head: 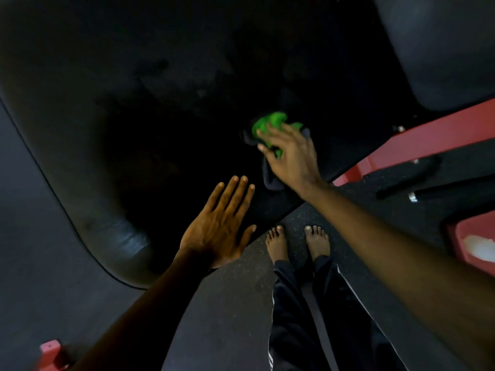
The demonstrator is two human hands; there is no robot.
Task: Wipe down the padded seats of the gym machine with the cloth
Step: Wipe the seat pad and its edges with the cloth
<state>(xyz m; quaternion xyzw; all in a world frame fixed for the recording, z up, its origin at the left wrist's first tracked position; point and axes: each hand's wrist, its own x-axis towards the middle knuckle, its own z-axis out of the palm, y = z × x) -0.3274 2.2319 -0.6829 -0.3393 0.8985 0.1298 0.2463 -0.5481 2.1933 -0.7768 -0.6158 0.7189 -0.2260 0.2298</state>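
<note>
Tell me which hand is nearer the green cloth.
Right. The right hand holds the green cloth; the left hand lies flat, apart from it, to its left and nearer the person.

Red metal, a dark floor and two bare feet

We see a dark floor point(241, 303) with tiny pale specks all over it, and on it stand a left foot point(276, 245) and a right foot point(318, 241), side by side with no shoes on, under dark trousers point(294, 303) that have white stripes down the sides. On the right a long red bar point(428, 137) slants up toward the edge, with a small shiny bolt point(401, 128) just above it and a black bar point(409, 178) lying on the floor just below it. Lower at the right edge we see a red block point(460, 231) with a blurry white patch point(479, 247) on it, and a small red piece point(51, 352) sits in the bottom left corner.
</note>
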